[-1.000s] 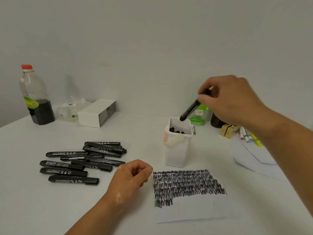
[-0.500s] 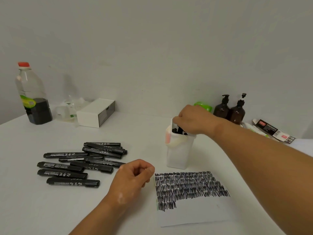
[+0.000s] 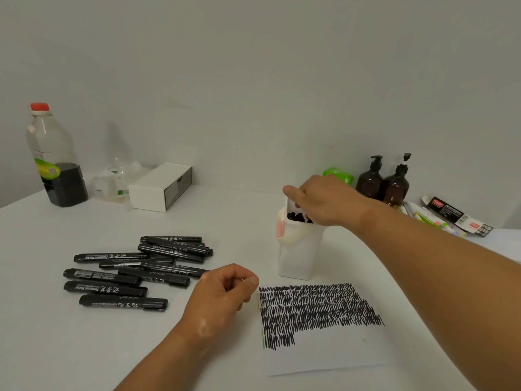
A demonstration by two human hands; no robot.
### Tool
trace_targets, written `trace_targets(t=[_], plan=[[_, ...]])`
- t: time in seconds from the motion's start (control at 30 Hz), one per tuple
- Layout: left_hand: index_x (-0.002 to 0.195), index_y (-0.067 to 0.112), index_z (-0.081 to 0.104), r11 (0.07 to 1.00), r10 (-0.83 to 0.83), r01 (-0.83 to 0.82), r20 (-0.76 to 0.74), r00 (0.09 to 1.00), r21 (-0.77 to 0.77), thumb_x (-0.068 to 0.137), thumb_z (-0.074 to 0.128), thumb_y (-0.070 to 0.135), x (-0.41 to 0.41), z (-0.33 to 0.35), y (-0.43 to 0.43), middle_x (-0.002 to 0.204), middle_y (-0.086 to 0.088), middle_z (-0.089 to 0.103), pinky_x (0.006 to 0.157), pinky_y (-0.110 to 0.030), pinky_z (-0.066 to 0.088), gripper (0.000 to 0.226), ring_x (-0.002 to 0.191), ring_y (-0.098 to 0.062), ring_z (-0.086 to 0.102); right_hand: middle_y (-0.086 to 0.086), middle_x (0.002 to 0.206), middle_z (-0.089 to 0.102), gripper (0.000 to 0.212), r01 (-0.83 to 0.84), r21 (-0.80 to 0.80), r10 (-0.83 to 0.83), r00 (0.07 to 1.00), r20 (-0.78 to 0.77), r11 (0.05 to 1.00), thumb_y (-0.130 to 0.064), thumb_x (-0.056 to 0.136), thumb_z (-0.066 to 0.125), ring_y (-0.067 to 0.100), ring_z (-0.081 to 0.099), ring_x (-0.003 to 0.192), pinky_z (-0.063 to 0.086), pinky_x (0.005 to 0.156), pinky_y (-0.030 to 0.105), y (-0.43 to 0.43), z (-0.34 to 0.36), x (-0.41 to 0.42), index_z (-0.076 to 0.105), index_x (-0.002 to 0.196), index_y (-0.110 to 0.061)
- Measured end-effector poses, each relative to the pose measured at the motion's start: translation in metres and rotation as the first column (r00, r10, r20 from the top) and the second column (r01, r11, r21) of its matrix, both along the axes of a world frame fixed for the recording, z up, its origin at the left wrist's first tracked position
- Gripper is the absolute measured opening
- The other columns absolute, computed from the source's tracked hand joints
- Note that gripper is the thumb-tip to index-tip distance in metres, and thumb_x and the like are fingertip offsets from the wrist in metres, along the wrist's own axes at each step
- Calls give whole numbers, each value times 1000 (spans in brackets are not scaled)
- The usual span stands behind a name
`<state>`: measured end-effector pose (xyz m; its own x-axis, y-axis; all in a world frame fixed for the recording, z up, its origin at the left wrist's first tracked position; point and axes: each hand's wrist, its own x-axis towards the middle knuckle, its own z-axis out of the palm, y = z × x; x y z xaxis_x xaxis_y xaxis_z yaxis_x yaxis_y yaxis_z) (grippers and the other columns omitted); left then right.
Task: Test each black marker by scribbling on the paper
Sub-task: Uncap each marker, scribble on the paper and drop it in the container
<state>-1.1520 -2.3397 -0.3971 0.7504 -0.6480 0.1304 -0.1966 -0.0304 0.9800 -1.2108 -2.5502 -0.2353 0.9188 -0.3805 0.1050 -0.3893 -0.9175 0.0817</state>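
Several capped black markers (image 3: 135, 275) lie in a loose pile on the white table, left of centre. A white container (image 3: 298, 255) stands behind the paper (image 3: 324, 354), with black marker ends (image 3: 296, 216) showing at its mouth. The paper's upper half is covered in black scribble rows. My right hand (image 3: 324, 201) rests over the container's mouth, index finger stretched out, the other fingertips down among the marker ends; whether it grips one is hidden. My left hand (image 3: 222, 294) is a loose fist on the table at the paper's left edge, holding nothing visible.
A plastic bottle (image 3: 56, 165) with dark liquid and a red cap stands at the back left, next to a white box (image 3: 158, 187). Two brown pump bottles (image 3: 394, 184), a green object (image 3: 338, 174) and packaging with pens (image 3: 456, 215) sit at the back right against the wall.
My right hand carried a black marker down from above into the container and now stays at its mouth. My left hand has stayed put.
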Motion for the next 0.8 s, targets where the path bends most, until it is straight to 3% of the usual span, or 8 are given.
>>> trace_targets(t=[0.1, 0.17, 0.23, 0.3, 0.43, 0.53, 0.63, 0.8], plan=[[80, 28, 75, 1000, 9, -9, 12, 1000, 3, 90, 71, 24, 1, 0, 1, 58, 5, 61, 53, -15, 42, 11, 54, -5, 52, 16, 89, 75, 64, 26, 224, -86, 960, 265, 974, -56, 103, 36, 32, 68, 86, 56, 83, 43, 4, 12, -19, 73, 93, -4], [79, 27, 75, 1000, 13, -13, 24, 1000, 8, 90, 71, 24, 2, 0, 1, 57, 5, 61, 52, -14, 41, 12, 53, -5, 52, 9, 83, 75, 61, 3, 237, -91, 928, 361, 972, -59, 99, 44, 25, 68, 78, 54, 73, 34, 7, 15, -40, 74, 86, -9], [78, 27, 75, 1000, 18, -18, 29, 999, 10, 90, 71, 23, 2, 0, 1, 57, 4, 61, 51, -13, 41, 13, 52, -5, 51, -6, 74, 71, 43, -9, 242, -95, 904, 416, 970, -57, 94, 55, 8, 62, 68, 42, 59, 24, 13, 8, -67, 71, 73, -24], [78, 28, 75, 1000, 21, -22, 35, 999, 20, 90, 71, 23, 2, 0, 2, 58, 4, 60, 51, -14, 41, 13, 52, -4, 51, -11, 69, 70, 29, -29, 319, -123, 885, 448, 947, -54, 87, 62, -1, 58, 62, 37, 56, 20, 18, -11, -92, 69, 71, -31], [78, 28, 74, 998, 29, -33, 80, 996, 51, 90, 71, 21, -1, 0, 5, 59, 4, 60, 54, -19, 42, 14, 54, -5, 51, -24, 69, 70, 11, -33, 495, -194, 896, 400, 868, -38, 81, 69, -4, 63, 63, 44, 53, 13, 24, -76, -118, 72, 70, -36], [78, 27, 74, 996, 27, -40, 154, 988, 86, 89, 72, 20, -7, 1, 9, 60, 4, 59, 57, -26, 43, 13, 57, -8, 51, -29, 71, 68, 17, -59, 543, -167, 919, 358, 838, -24, 81, 72, -3, 62, 64, 45, 59, 11, 31, -123, -125, 72, 70, -37], [78, 27, 74, 994, 16, -36, 197, 980, 100, 89, 72, 19, -12, 3, 12, 61, 5, 60, 59, -29, 45, 14, 59, -8, 52, -24, 69, 68, 16, -127, 564, -152, 894, 422, 816, -21, 80, 74, 8, 59, 61, 45, 60, 15, 39, -148, -130, 73, 73, -35], [80, 30, 73, 992, 53, -72, 183, 982, 101, 91, 70, 20, -19, 10, 28, 67, 3, 67, 62, -21, 48, 15, 61, -5, 56, -24, 72, 69, 13, -226, 527, -88, 859, 504, 819, -22, 78, 78, 10, 59, 64, 46, 61, 16, 39, -154, -136, 73, 76, -34]])
